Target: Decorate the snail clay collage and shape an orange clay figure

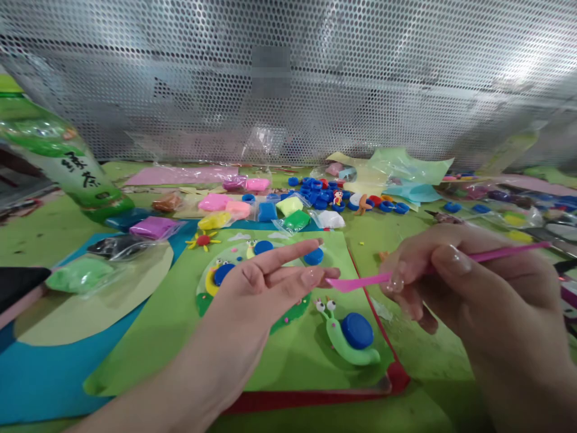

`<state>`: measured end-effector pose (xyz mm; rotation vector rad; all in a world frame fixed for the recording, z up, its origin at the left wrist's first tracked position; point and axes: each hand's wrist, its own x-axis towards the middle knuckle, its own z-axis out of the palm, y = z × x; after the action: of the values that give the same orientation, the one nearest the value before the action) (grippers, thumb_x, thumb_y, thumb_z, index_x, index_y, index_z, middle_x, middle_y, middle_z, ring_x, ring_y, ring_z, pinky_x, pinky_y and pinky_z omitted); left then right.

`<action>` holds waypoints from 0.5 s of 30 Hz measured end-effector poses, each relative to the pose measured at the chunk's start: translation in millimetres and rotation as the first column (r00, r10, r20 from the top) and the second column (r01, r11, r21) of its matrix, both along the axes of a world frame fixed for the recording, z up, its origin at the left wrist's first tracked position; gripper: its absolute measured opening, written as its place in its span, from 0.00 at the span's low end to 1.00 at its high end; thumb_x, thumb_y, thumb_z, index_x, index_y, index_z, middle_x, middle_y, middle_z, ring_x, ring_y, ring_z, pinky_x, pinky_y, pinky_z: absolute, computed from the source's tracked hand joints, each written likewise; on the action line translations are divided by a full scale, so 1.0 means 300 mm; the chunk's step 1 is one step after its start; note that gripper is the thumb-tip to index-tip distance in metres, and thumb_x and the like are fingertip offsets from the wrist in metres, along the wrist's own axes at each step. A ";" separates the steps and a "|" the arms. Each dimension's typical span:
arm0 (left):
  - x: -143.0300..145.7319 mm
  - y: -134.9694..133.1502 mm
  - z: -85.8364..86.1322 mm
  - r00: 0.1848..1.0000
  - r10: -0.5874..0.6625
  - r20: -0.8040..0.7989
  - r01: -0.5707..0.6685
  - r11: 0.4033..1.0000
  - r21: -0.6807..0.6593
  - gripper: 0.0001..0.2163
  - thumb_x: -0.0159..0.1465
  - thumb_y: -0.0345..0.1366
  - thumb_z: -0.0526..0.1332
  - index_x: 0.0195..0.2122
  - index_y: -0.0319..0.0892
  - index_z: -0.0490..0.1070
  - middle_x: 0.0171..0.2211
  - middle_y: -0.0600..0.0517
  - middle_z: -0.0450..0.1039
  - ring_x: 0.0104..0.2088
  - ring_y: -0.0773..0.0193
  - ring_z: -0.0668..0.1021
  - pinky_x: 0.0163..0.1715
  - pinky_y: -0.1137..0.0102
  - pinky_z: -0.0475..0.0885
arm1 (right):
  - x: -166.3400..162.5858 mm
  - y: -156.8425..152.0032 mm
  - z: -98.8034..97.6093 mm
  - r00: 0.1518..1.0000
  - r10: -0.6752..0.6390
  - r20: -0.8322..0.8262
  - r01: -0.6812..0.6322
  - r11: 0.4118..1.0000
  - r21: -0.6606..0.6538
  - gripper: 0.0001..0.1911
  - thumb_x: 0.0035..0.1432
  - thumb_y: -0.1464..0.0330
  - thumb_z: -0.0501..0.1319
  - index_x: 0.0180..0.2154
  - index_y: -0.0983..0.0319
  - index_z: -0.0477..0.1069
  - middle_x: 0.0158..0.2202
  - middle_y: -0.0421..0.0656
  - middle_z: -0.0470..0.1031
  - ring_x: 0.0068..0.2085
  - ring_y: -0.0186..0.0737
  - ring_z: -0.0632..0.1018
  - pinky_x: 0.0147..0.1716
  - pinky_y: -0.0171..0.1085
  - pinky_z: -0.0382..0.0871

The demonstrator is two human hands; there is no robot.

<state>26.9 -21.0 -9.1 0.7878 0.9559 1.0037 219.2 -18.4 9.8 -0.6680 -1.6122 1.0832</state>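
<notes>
My right hand (487, 288) pinches a thin pink plastic clay modelling tool (360, 281) between thumb and fingers. Its flat tip points left and meets the fingertips of my left hand (270, 279), whose index finger is stretched out and apart. Whether a tiny bit of clay sits there is too small to tell. Below the tool lies a light green clay snail (336, 340) with a blue bottle cap (357, 330) as its shell, on a green sheet (180, 349). Behind my left hand, partly hidden, is a round clay picture (207, 304) with more capped snails.
Bagged coloured clay (295, 221) and a heap of blue caps (313, 191) lie toward the back. A green tea bottle (67, 156) leans at the left, near a blue sheet (40, 379). A perforated metal panel (202, 78) stands behind the table.
</notes>
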 end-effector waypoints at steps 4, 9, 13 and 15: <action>-0.005 -0.003 -0.005 1.000 -0.001 -0.014 0.001 1.000 0.007 0.18 0.47 0.42 0.70 0.40 0.51 0.74 0.26 0.58 0.79 0.34 0.73 0.78 0.38 0.80 0.67 | 0.002 0.001 -0.001 1.000 0.022 0.011 -0.022 1.000 0.005 0.11 0.62 0.67 0.53 0.33 0.57 0.75 0.20 0.41 0.72 0.19 0.31 0.72 0.12 0.27 0.64; -0.008 -0.007 -0.012 1.000 -0.011 -0.018 0.011 1.000 0.011 0.18 0.45 0.41 0.72 0.39 0.50 0.75 0.27 0.57 0.79 0.34 0.72 0.79 0.38 0.80 0.68 | -0.001 0.000 0.002 0.999 0.014 0.030 -0.014 1.000 -0.009 0.11 0.61 0.67 0.54 0.33 0.57 0.75 0.20 0.41 0.72 0.19 0.31 0.72 0.12 0.27 0.64; -0.006 -0.005 -0.005 0.999 -0.006 -0.035 0.007 1.000 0.020 0.19 0.44 0.41 0.72 0.39 0.49 0.75 0.27 0.56 0.79 0.33 0.70 0.78 0.37 0.78 0.69 | 0.004 -0.002 -0.001 0.999 0.022 0.045 -0.022 1.000 -0.006 0.11 0.61 0.67 0.54 0.33 0.57 0.74 0.20 0.42 0.72 0.19 0.32 0.72 0.13 0.28 0.64; -0.005 -0.005 0.001 1.000 -0.004 -0.024 0.004 1.000 0.016 0.17 0.47 0.40 0.71 0.39 0.48 0.75 0.26 0.57 0.79 0.33 0.69 0.78 0.36 0.78 0.68 | 0.007 -0.002 -0.005 0.999 0.029 0.043 -0.029 1.000 -0.007 0.11 0.62 0.67 0.54 0.34 0.57 0.74 0.21 0.42 0.73 0.20 0.32 0.72 0.13 0.28 0.64</action>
<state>25.5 -22.5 -8.6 0.8162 0.9681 1.0011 221.4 -19.1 8.3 -0.6781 -1.6604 1.1016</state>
